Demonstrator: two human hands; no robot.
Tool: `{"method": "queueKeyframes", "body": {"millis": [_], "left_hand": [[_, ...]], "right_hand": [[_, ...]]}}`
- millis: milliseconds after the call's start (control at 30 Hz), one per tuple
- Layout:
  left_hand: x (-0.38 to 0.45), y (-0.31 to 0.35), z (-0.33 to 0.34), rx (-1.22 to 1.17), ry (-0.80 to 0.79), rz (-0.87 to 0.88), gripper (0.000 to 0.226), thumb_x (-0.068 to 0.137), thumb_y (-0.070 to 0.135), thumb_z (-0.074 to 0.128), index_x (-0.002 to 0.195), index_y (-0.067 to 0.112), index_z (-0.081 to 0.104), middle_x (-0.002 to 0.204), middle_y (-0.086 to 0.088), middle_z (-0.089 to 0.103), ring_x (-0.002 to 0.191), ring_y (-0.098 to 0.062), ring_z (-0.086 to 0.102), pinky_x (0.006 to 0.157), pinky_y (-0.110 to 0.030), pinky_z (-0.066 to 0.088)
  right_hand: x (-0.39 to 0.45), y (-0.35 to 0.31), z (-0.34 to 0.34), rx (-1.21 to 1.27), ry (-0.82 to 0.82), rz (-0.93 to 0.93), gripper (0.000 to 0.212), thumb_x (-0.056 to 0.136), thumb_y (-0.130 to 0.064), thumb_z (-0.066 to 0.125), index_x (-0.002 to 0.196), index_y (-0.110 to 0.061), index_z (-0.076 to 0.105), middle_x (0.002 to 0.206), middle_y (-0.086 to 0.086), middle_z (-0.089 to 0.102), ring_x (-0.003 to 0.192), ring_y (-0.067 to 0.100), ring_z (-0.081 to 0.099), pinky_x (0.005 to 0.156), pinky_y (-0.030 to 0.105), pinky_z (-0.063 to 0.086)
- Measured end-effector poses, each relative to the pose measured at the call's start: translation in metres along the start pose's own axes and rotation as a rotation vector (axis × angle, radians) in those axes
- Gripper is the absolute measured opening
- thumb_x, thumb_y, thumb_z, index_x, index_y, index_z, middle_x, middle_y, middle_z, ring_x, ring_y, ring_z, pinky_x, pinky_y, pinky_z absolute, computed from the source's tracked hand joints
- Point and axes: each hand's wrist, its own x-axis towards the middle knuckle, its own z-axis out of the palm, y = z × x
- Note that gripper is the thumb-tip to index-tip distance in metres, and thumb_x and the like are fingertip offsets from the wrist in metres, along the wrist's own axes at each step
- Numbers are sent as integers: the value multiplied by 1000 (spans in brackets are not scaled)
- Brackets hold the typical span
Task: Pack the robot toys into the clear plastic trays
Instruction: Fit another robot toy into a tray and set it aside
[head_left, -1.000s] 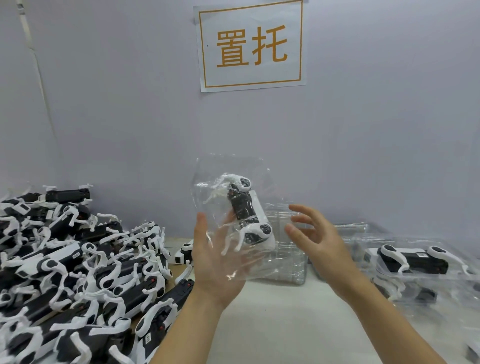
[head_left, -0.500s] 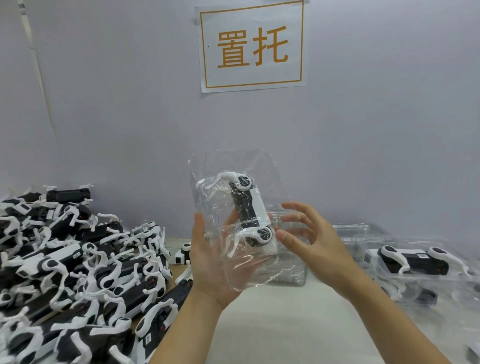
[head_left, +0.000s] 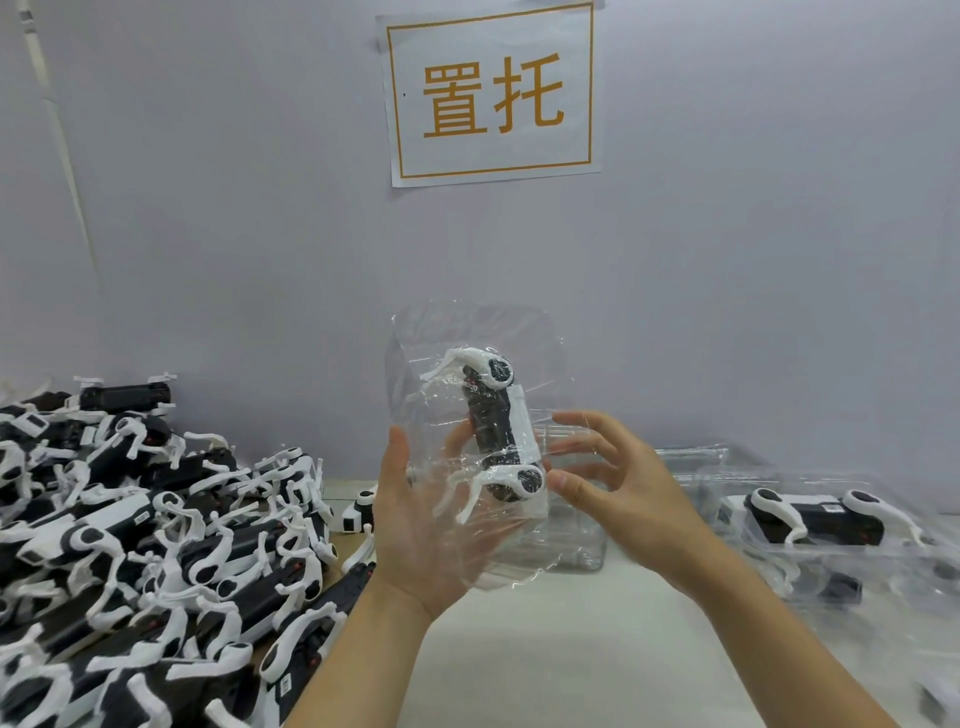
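Two bare hands, yours, are raised in front of a pale wall, with a clear plastic tray (head_left: 470, 364) between them. Your left hand (head_left: 421, 525) is palm up behind and under the tray, fingers straight and spread against its back, bearing it rather than gripping it. Your right hand (head_left: 618, 483) is at the tray's right edge, fingers loosely bent, the thumb and fingertips touching or nearly touching the plastic; you cannot tell from this view whether they pinch it. Inside the tray a black and white robot toy (head_left: 498, 431) stands on end, one white curved limb at the top and one at the bottom. To your left, a large heap of loose robot toys (head_left: 140, 545) covers the table (head_left: 571, 649). To your right, packed trays (head_left: 815, 519) lie on the table, the nearest showing a toy lying flat. Behind your hands sits a stack of empty clear trays (head_left: 576, 540). On the wall above hangs a white sign (head_left: 491, 93) with an orange border and two orange characters.
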Motion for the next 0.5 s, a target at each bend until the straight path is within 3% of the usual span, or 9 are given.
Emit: {"method": "queueKeyframes", "body": {"millis": [67,167,267,300,400,500], "left_hand": [[-1,1,1,57,32,7,84,60,76,75,127,26,67,138,-17,58,120,-45,59,102,-68,42],[-1,5,3,180,58,-14,66,73,72,64,120,27,71,124,-12,69,110,-37,68,82,-51,58],[-4,10,5,395,51,-21,60,80,67,65,124,26,69,129,-5,66,108,-23,70,77,-38,59],[-4,12,6,461,54,-13,60,75,67,69,120,27,71,127,1,68,105,-16,70,78,-34,59],[-2,14,2,714,19,-14,68,59,72,77,116,35,73,123,11,69,124,-14,57,104,-41,46],[-2,15,5,908,-42,-82,57,64,70,70,112,38,72,121,16,69,121,-2,58,104,-35,39]], "right_hand": [[0,0,-1,-42,16,16,47,84,-19,78,122,-38,58,113,-3,66,94,11,70,76,27,57],[1,1,-4,-153,39,61,47,85,-24,77,123,-41,56,112,-8,63,94,7,67,80,28,57],[2,5,-8,-206,62,118,42,93,-21,68,127,-39,54,114,-11,61,95,4,64,72,19,51],[4,6,-9,-207,81,136,40,95,-19,64,129,-38,53,116,-10,60,96,3,63,67,15,50],[6,5,-19,-184,168,188,43,99,-9,51,134,-34,52,120,-9,60,98,4,62,55,8,47],[7,2,-34,-155,253,219,59,93,7,38,133,-34,53,124,-7,60,103,13,64,62,17,50]]}}
